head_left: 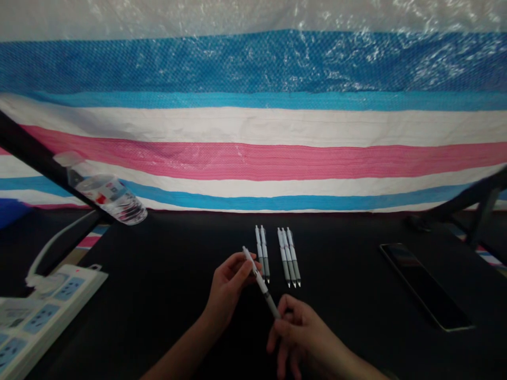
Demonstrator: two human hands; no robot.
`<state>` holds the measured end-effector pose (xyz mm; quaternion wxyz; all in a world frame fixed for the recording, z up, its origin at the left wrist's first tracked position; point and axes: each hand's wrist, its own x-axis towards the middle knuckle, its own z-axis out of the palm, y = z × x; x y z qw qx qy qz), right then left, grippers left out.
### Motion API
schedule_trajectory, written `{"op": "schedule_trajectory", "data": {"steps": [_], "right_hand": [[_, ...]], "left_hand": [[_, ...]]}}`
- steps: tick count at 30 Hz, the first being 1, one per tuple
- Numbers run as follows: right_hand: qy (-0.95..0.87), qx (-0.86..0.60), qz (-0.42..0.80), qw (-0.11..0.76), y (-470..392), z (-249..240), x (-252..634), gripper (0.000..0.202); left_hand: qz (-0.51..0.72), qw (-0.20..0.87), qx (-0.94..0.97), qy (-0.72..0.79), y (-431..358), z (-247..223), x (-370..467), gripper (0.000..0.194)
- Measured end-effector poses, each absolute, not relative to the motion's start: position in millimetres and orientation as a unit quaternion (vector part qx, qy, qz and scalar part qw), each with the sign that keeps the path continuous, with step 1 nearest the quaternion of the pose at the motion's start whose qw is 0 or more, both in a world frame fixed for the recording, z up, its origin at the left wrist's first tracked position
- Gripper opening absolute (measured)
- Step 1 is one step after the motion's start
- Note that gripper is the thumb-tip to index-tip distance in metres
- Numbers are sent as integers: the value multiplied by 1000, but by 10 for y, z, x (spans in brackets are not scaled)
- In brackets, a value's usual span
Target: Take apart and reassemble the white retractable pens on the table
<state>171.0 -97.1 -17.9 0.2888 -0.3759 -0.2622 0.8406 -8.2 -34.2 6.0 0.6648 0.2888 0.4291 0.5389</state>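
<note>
A white pen with a grey grip [261,283] is held slantwise above the black table. My left hand [229,285] pinches its upper end between thumb and fingers. At its lower, grey end, the thumb and fingertips of my right hand [299,332] close on it; the other fingers hang loosely curled. Just behind my left fingertips lie two similar pens [262,250] side by side. To their right is a group of three more such pens [289,256], lined up parallel with their tips toward me.
A dark phone [425,287] lies on the black table [158,274] at the right. On the left are a white power strip [51,311] with a cable and a tilted clear bottle [114,198]. A striped plastic sheet [253,158] hangs behind.
</note>
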Motion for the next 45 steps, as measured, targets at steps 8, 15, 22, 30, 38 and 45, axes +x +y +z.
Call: {"op": "schedule_trajectory", "data": {"steps": [8,15,22,30,38,45], "right_hand": [[-258,-368,848,280,-996,-215,1705,59],[-242,-372,852,278,-967,-224,1696,60],[-274,-416,826,264,-952,-121,1710,53],[-286,-417,827,246,-967,-103,1715,54],[-265,-381,851,247,-949,-112,1716,64],[-376,-484,746,260,-982,-84,1706,60]], "left_hand": [[550,657,289,427,-327,50,-90,30],[548,661,284,426,-327,44,-92,29],[541,659,284,439,-343,36,-95,29],[538,668,282,430,-339,22,-94,26],[532,681,271,424,-338,53,-78,30],[529,695,261,412,-338,76,-87,30]]}}
